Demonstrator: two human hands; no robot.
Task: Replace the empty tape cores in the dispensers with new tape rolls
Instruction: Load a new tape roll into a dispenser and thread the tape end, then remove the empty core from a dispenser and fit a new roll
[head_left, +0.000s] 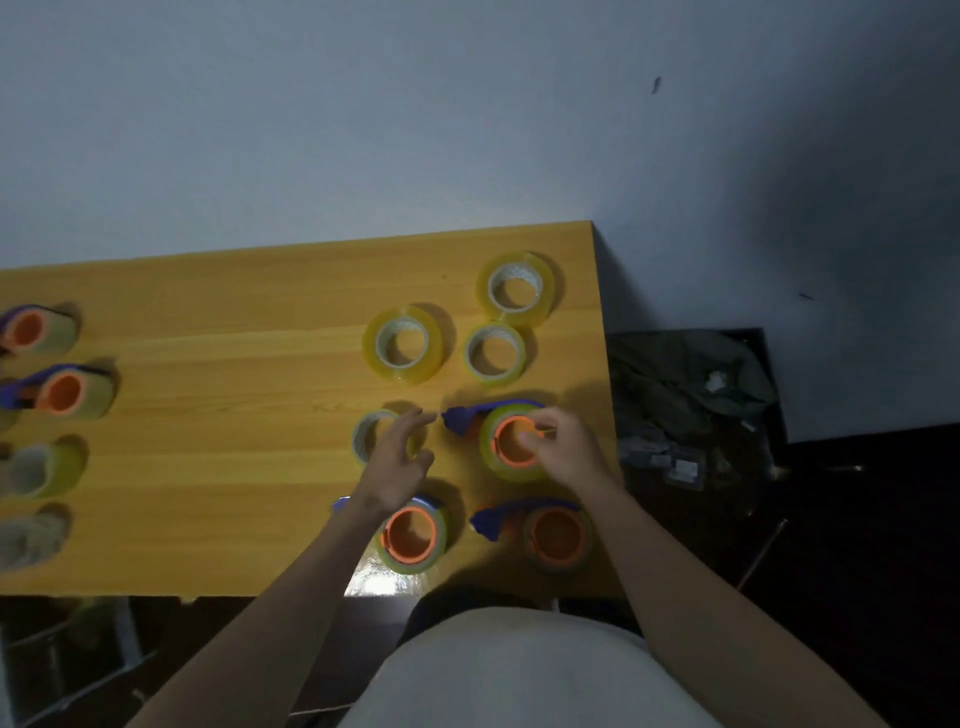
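A purple dispenser (470, 418) with an orange hub and a yellow tape roll on it lies at the table's right. My right hand (569, 449) rests on that roll's right side, fingertips pinched at the hub's rim. My left hand (397, 457) hovers with fingers spread over a loose roll (364, 434), holding nothing. Three new yellow rolls lie behind: one (402, 344), one (493, 354) and one (515, 287). Near the front edge lie a dispenser with a yellow roll (413, 535) and a dispenser with a brown core (556, 535).
The wooden table (234, 364) ends at a grey wall. At its left edge stand two loaded dispensers (31, 330), (65, 391), a loose roll (44, 467) and a pale core (31, 538). A dark bin with a bag (691, 395) sits right of the table.
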